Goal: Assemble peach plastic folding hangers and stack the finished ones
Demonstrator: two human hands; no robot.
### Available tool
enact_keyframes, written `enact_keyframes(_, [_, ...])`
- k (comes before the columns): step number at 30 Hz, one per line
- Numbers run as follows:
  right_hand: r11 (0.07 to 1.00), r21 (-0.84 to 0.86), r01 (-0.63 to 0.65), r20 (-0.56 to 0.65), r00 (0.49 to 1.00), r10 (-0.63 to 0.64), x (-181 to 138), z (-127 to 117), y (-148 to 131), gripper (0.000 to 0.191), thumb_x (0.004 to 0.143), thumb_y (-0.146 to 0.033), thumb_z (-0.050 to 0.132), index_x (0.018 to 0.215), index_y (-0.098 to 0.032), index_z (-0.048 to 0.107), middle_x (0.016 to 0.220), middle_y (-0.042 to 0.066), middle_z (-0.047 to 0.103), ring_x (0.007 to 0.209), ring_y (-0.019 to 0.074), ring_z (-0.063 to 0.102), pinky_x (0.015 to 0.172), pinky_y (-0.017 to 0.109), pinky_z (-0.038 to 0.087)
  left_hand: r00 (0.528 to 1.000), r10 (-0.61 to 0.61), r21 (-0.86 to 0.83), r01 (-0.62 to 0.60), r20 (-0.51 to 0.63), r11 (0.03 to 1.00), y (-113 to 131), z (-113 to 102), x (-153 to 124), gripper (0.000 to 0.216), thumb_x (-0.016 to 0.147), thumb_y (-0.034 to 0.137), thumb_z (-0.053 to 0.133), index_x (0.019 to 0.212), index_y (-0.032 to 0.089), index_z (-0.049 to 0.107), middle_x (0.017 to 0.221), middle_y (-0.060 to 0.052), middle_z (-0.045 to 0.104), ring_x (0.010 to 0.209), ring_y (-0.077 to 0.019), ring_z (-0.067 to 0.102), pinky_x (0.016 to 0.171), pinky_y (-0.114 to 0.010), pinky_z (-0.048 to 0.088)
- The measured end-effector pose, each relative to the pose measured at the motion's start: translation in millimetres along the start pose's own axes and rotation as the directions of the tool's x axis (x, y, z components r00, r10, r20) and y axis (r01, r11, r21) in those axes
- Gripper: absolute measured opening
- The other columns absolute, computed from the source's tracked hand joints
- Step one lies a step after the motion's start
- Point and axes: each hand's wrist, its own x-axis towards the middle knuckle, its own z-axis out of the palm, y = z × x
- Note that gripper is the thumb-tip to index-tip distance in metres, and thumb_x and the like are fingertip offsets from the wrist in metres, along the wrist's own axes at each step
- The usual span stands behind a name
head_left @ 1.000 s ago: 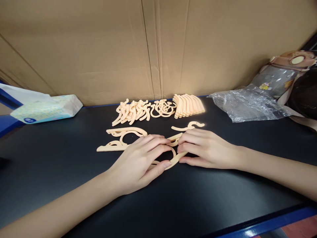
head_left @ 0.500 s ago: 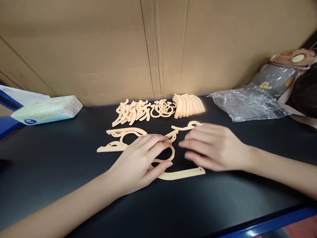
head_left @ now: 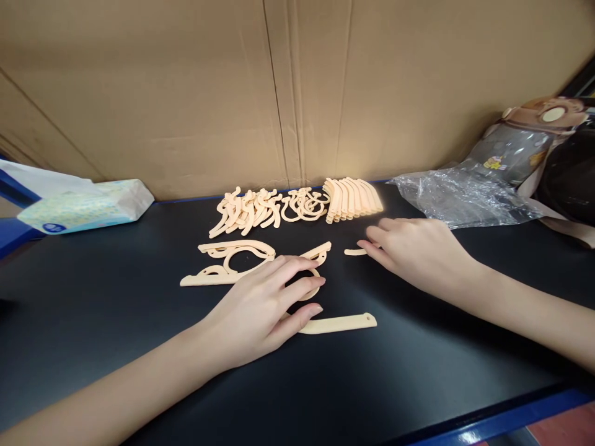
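My left hand (head_left: 272, 303) lies with fingers apart over beige plastic hanger parts, covering their middle. A straight grooved bar (head_left: 341, 323) sticks out below its thumb, and a ring-shaped part (head_left: 310, 294) shows between its fingers. Another bar end (head_left: 318, 249) shows just beyond the fingertips. Left of that hand lies an assembled folding hanger (head_left: 235, 254) with a round middle. Farther right, my right hand (head_left: 409, 251) is closed, thumb and fingers together, on a slim curved hanger piece (head_left: 354, 252). Only that piece's left end is visible; the hand hides the remainder.
Behind the hands lie piles of curved arms (head_left: 248, 209), rings with hooks (head_left: 304, 204) and a row of grooved bars (head_left: 353, 198). A tissue pack (head_left: 88, 207) sits at left. Clear plastic bag (head_left: 460, 195) and bottle (head_left: 511, 148) are at right; a cardboard wall (head_left: 199, 93) stands behind.
My right hand has moved slightly away from me and closed over the curved piece, which has shifted right and nearer to me. The bar under my left hand has moved slightly left.
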Motion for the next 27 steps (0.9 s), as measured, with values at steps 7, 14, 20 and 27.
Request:
enact_keyframes(7, [0.994,0.103,-0.032,-0.002,0.999,0.033,-1.3,0.6,6.1,0.01,0.086,-0.016,0.053,0.077,-0.019,0.05,0.066,0.002,0.06,0.057,0.0178,0.054,0.049,0.028,0.022,0.999,-0.017,0.012,0.018,-0.027,1.0,0.7,0.4,-0.1,0.027,0.091,0.036,0.055,0.107,0.015,0.062,0.116,-0.009,0.062,0.106,-0.0228,0.056,0.09,-0.034,0.047])
enact_keyframes(14, [0.914,0.365,0.175,-0.054,0.985,-0.167,1.1,1.7,11.8,0.022,0.077,0.002,0.043,0.081,-0.019,0.046,0.076,0.003,0.061,0.076,0.019,0.055,0.076,0.032,0.037,0.998,-0.027,0.028,0.028,-0.056,0.999,2.9,0.3,0.8,0.049,0.078,0.055,0.067,0.104,0.014,0.062,0.112,-0.01,0.064,0.1,-0.0243,0.059,0.086,-0.036,0.049])
enact_keyframes(20, [0.855,0.495,0.153,-0.055,0.988,-0.145,4.2,2.8,11.9,0.014,0.085,-0.007,0.044,0.082,-0.02,0.048,0.077,0.001,0.061,0.073,0.0172,0.056,0.077,0.032,0.041,0.997,-0.054,0.044,0.056,-0.054,0.997,1.0,2.6,-0.3,0.032,0.088,0.046,0.058,0.101,0.017,0.06,0.114,-0.009,0.063,0.099,-0.0226,0.059,0.085,-0.036,0.049])
enact_keyframes(27, [0.886,0.413,0.213,-0.117,0.977,-0.18,5.6,9.5,15.4,0.022,0.088,-0.039,0.06,0.092,-0.017,0.063,0.093,0.006,0.064,0.087,0.0212,0.061,0.081,0.036,0.043,0.997,-0.075,0.034,0.076,-0.036,0.997,-0.8,1.8,-0.2,0.03,0.09,0.04,0.056,0.11,0.019,0.061,0.123,-0.01,0.061,0.117,-0.0268,0.054,0.095,-0.042,0.047])
